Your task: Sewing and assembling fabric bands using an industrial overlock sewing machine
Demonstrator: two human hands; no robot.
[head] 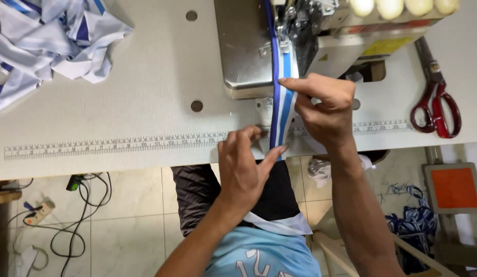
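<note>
A narrow strip of blue, white and light-blue striped fabric (283,87) runs from under the presser foot of a sewing machine (300,31) toward the table's near edge. My right hand (325,107) pinches the strip's right edge just in front of the machine bed. My left hand (246,164) holds the strip's lower end at the table edge, thumb and fingers closed on it. The strip lies taut between the two hands.
Red-handled scissors (437,97) lie on the white table (120,92) at the right. A pile of blue-and-white fabric pieces (48,41) sits at the far left. A printed ruler (115,145) runs along the table's front. Cables (74,225) and more fabric (413,225) lie on the tiled floor.
</note>
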